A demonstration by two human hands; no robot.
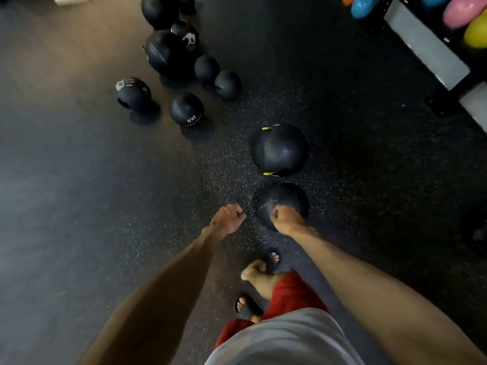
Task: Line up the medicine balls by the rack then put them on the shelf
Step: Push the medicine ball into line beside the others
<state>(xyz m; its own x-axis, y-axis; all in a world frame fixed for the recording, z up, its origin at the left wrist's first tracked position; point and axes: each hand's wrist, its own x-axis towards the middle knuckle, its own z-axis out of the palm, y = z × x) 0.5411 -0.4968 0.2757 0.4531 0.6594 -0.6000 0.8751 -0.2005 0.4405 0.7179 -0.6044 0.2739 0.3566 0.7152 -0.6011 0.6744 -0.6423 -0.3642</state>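
The nearest black rubber medicine ball lies on the speckled dark floor, well apart from the black rack with grey shelves. Being round, it offers no long axis. The right hand hangs over its edge away from the rack, fisted, gripping nothing visible. It is the nearer hand. The left hand, also fisted and empty, hangs farther from the rack. Farther still, a small black ball reads "2KG", and another black ball bears a white handprint.
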